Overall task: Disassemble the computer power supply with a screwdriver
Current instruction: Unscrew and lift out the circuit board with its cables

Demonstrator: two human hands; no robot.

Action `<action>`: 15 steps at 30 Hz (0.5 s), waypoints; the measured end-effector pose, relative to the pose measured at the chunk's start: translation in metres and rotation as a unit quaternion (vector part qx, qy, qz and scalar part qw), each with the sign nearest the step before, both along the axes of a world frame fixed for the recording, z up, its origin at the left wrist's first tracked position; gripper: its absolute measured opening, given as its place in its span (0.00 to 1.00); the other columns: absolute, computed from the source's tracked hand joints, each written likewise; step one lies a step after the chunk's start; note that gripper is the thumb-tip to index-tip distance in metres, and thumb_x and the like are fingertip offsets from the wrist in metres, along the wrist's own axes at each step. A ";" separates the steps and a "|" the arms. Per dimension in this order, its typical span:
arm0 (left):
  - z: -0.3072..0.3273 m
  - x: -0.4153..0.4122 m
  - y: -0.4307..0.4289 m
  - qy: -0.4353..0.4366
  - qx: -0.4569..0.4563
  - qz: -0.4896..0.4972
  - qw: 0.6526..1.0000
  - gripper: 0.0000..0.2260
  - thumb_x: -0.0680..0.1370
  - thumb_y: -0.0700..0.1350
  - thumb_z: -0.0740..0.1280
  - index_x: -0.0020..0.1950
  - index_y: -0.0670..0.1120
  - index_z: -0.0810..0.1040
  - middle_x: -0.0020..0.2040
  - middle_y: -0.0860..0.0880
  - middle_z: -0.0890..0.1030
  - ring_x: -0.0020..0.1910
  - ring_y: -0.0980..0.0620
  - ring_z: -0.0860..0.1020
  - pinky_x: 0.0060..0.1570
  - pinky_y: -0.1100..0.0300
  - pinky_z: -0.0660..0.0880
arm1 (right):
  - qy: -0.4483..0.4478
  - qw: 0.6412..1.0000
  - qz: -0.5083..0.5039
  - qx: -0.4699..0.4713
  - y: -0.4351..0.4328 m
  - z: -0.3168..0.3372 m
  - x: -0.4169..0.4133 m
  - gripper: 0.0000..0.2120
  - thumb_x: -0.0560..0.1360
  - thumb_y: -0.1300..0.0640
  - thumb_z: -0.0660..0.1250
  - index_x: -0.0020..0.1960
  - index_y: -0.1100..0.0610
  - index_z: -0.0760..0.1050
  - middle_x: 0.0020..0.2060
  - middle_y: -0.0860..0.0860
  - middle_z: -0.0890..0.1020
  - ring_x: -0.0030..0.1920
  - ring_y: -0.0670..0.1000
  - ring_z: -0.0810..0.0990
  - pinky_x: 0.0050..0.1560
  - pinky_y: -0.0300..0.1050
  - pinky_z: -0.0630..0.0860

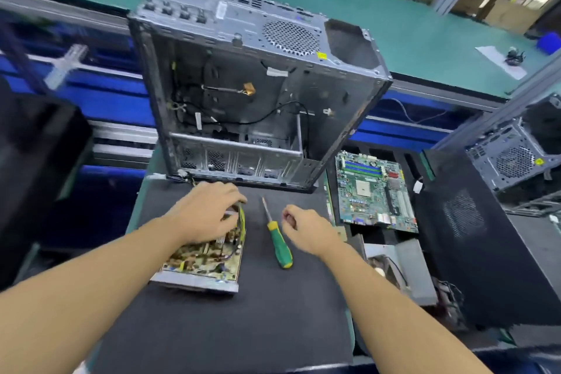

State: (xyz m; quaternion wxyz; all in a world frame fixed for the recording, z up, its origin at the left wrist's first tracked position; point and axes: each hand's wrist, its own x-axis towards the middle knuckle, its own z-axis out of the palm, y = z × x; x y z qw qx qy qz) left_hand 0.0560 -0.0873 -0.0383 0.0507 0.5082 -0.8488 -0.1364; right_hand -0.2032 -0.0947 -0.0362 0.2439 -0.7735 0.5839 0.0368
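The left hand [209, 212] lay on the far end of the opened power supply [206, 261], its fingers curled down over the components and gripping them. The unit, its circuit board exposed in a metal tray, sat left of centre in the lower half of the frame, on the dark mat of the desk [243, 319]. The right hand [306, 228] hovered just right of centre, fingers loosely curled, with nothing seen in it. Between the two hands lay the screwdriver [277, 241], its green-and-yellow handle toward the bottom, untouched. Above them stood a stripped computer case [252, 91], open side facing the camera. A motherboard [376, 191] lay at right.
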 end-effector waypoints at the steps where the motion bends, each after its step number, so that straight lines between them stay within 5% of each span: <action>1: -0.006 0.017 0.006 -0.011 0.025 0.012 1.000 0.21 0.78 0.56 0.59 0.71 0.56 0.70 0.69 0.57 0.72 0.68 0.55 0.69 0.67 0.51 0.63 | 0.005 1.000 0.001 0.025 0.000 -0.004 0.010 0.08 0.79 0.50 0.59 0.54 0.52 0.71 0.45 0.49 0.81 0.49 0.56 0.78 0.48 0.51 0.76; 5: -0.026 0.057 0.029 -0.039 0.095 0.045 0.994 0.27 0.81 0.60 0.58 0.79 0.56 0.58 0.72 0.53 0.68 0.70 0.51 0.66 0.68 0.50 0.65 | 0.015 0.997 0.010 0.079 0.005 -0.017 0.044 0.10 0.78 0.53 0.60 0.56 0.57 0.71 0.50 0.56 0.80 0.51 0.59 0.77 0.53 0.54 0.76; 10: -0.032 0.053 0.035 -0.010 0.047 0.102 0.994 0.21 0.85 0.50 0.53 0.79 0.56 0.60 0.67 0.53 0.74 0.63 0.50 0.69 0.63 0.54 0.69 | -0.004 0.997 0.007 0.078 0.018 -0.025 0.072 0.05 0.78 0.54 0.60 0.52 0.54 0.69 0.49 0.55 0.80 0.51 0.59 0.77 0.53 0.53 0.76; 15: -0.037 0.067 0.034 0.046 0.092 0.130 0.986 0.21 0.85 0.44 0.55 0.78 0.55 0.64 0.63 0.51 0.77 0.60 0.50 0.71 0.61 0.57 0.69 | 0.149 0.985 -0.084 -0.007 0.026 -0.034 0.062 0.16 0.79 0.48 0.61 0.61 0.56 0.66 0.59 0.56 0.74 0.60 0.59 0.73 0.55 0.52 0.73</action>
